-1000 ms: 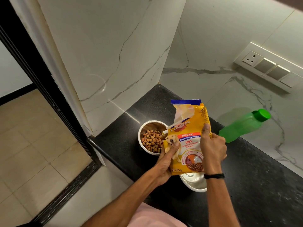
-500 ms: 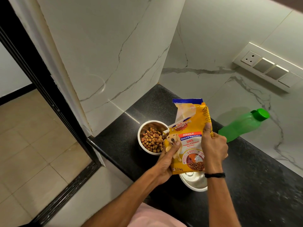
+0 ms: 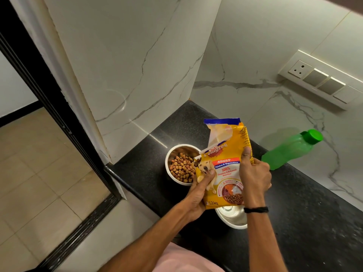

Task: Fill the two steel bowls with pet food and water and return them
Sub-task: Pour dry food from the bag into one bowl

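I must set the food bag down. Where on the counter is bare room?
Bare: the back corner of the counter, between kibble bowl and walls; the stretch right of the empty bowl, before the green bottle. Crowded: around both bowls and the bag.

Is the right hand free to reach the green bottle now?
Probably not yet: the right hand grips the food bag, as does the left hand. The path itself looks open, with bare counter between it and the green bottle.

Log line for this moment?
left hand, right hand: grip food bag | far bowl: kibble inside | near bowl: partly hidden, no kibble seen | green bottle: capped
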